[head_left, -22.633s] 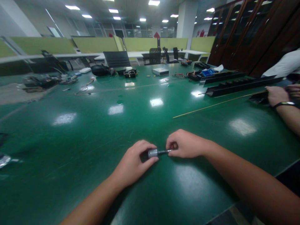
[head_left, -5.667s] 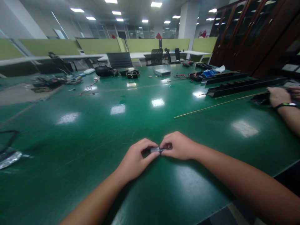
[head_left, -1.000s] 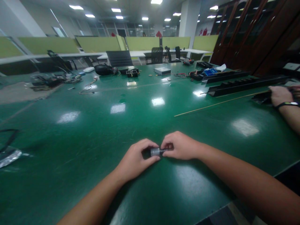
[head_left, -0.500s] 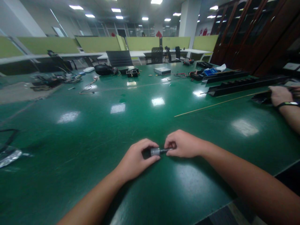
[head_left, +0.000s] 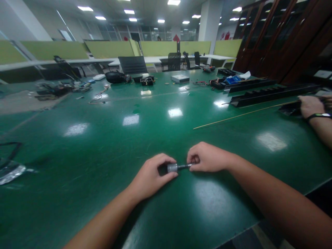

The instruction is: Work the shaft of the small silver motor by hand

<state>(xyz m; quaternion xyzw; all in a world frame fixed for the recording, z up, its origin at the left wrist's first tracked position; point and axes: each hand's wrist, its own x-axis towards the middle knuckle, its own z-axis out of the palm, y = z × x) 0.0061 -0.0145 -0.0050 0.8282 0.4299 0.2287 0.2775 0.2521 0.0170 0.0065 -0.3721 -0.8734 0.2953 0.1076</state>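
Observation:
My left hand [head_left: 151,174] curls around a small silver cylinder [head_left: 172,168], with fingers above it and thumb below, close to the green tabletop. From the cylinder's right end runs a thin dark stem [head_left: 183,166]; whether it is a shaft or wrapped wires I cannot make out. My right hand [head_left: 207,157] pinches the stem's far end between thumb and fingers, and its tip is hidden there. Cylinder and stem lie in one roughly level line between both hands.
A long thin yellowish rod [head_left: 233,117] lies beyond my right hand. Black metal channels [head_left: 272,96] rest at right, near another person's hand [head_left: 311,106] with a wristband. A white box [head_left: 180,79] and a wire [head_left: 97,98] sit further back; a silvery packet [head_left: 11,174] lies left.
My right hand has slid slightly right, away from the cylinder, so more of the dark stem shows. My left hand keeps its hold almost unmoved.

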